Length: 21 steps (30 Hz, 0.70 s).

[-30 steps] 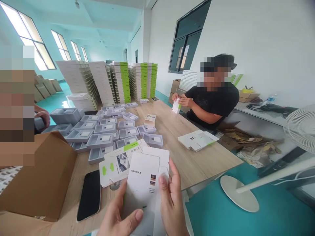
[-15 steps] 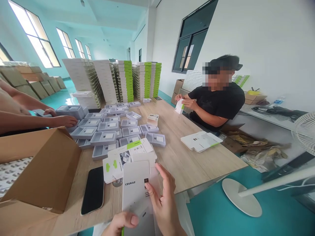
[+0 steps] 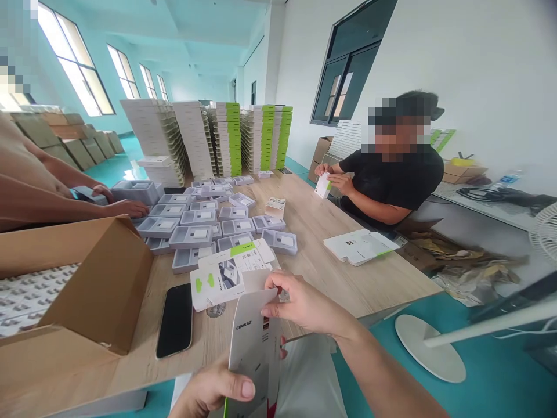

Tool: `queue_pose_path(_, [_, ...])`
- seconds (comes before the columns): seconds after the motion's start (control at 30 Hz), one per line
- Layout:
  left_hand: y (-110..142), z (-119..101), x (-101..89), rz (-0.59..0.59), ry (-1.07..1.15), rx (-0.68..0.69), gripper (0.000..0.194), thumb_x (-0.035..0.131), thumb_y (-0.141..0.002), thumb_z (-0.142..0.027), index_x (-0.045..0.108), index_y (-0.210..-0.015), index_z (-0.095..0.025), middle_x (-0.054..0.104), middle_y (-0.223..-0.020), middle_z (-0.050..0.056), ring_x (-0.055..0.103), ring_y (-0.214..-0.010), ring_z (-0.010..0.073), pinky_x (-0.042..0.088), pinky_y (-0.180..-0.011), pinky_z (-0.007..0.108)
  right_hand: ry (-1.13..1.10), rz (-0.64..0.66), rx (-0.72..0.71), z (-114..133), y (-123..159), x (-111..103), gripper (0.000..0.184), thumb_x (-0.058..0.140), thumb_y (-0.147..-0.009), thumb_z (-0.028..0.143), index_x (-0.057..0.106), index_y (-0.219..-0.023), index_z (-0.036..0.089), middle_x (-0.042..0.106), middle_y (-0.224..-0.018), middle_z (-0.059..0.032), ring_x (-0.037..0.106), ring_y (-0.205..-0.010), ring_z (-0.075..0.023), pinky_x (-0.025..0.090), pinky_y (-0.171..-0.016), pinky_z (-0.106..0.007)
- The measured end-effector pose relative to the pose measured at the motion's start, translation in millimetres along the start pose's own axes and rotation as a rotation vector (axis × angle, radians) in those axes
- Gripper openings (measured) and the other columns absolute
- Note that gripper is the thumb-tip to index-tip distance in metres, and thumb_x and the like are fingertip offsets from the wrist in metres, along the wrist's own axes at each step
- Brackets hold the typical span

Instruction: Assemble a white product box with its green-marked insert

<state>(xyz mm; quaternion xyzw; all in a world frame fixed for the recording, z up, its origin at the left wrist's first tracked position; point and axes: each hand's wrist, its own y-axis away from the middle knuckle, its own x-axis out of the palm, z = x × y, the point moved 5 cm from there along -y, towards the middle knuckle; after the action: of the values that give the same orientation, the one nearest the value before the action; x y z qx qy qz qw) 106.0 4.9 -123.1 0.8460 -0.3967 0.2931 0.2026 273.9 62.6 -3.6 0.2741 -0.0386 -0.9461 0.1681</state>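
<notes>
A white carton [image 3: 248, 354] marked CEUKAZ stands upright in front of me, a flap sticking up at its top. My left hand [image 3: 217, 383] grips its lower part, the thumb across the printed face. At the top right edge, my right hand [image 3: 296, 299] pinches the carton's flap between thumb and fingers. Just beyond lie flat printed carton blanks [image 3: 230, 273] with green areas, partly behind the upright flap. A black phone [image 3: 174, 320] rests on the table to the left.
Grey plastic trays [image 3: 191, 237] crowd the table behind the blanks. An open cardboard box [image 3: 100, 290] stands at left, and tall carton stacks [image 3: 228, 139] at the back. One co-worker [image 3: 387, 174] folds a small box; another person's arms [image 3: 87, 200] handle trays. More blanks [image 3: 361, 247] lie right.
My right hand has moved from the carton's printed face to its top edge and now pinches there. The carton has opened out and turned. The view has shifted slightly.
</notes>
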Motion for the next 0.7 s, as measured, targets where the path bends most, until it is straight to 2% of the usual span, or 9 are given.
queue_pose_path(0.17, [4,2,-1.5,-0.033,0.031,-0.01,0.085,0.095,-0.064,-0.044,0.072,-0.14,-0.016,0.081,-0.128,0.014,0.057,-0.146,0.0425,0.039,-0.124,0.05,0.137,-0.011,0.037,8,6,-4,0.019,0.081,-0.085,0.024,0.064,-0.075,0.025,0.061,-0.097,-0.0034,0.05,-0.113,-0.0327,0.043,-0.105,-0.053])
queue_pose_path(0.3, [5,-3,-1.6,-0.065,0.074,0.022,0.088,0.096,-0.064,-0.045,0.07,-0.142,-0.015,0.082,-0.126,0.014,0.062,-0.14,0.0421,0.044,-0.12,0.048,0.154,-0.012,-0.067,22,12,-5,0.02,0.073,-0.09,0.017,0.059,-0.078,0.024,0.064,-0.106,-0.0017,0.056,-0.108,-0.0251,0.042,-0.106,-0.045])
queue_pose_path(0.4, [6,-6,0.4,-0.065,0.084,0.026,0.094,0.095,-0.064,-0.044,0.064,-0.148,-0.014,0.082,-0.125,0.016,0.066,-0.136,0.0421,0.048,-0.116,0.048,0.166,-0.002,-0.117,28,16,-4,0.023,0.067,-0.093,0.016,0.055,-0.075,0.024,0.067,-0.094,-0.0003,0.056,-0.099,-0.0235,0.041,-0.104,-0.044])
queue_pose_path(0.47, [8,-6,1.8,-0.048,0.101,0.014,0.095,0.093,-0.067,-0.045,0.061,-0.151,-0.015,0.082,-0.126,0.017,0.068,-0.132,0.0433,0.05,-0.114,0.051,0.171,0.019,-0.075,27,18,-3,0.023,0.063,-0.097,0.02,0.055,-0.076,0.025,0.067,-0.086,-0.0005,0.054,-0.103,-0.0266,0.042,-0.1,-0.045])
queue_pose_path(0.57, [12,-4,1.3,-0.035,0.106,0.017,0.096,0.09,-0.069,-0.05,0.058,-0.153,-0.015,0.08,-0.128,0.019,0.069,-0.131,0.0465,0.051,-0.112,0.056,0.153,0.101,0.017,19,18,-2,0.016,0.058,-0.101,0.026,0.056,-0.084,0.026,0.07,-0.09,-0.0023,0.051,-0.114,-0.0306,0.044,-0.095,-0.043])
queue_pose_path(0.7, [14,-3,-2.1,-0.062,0.038,0.049,0.096,0.089,-0.072,-0.047,0.056,-0.157,-0.017,0.077,-0.136,0.019,0.064,-0.137,0.0481,0.045,-0.119,0.06,0.116,0.191,0.04,12,12,-1,0.014,0.072,-0.093,0.029,0.059,-0.089,0.026,0.07,-0.097,-0.0022,0.057,-0.115,-0.0302,0.048,-0.092,-0.04])
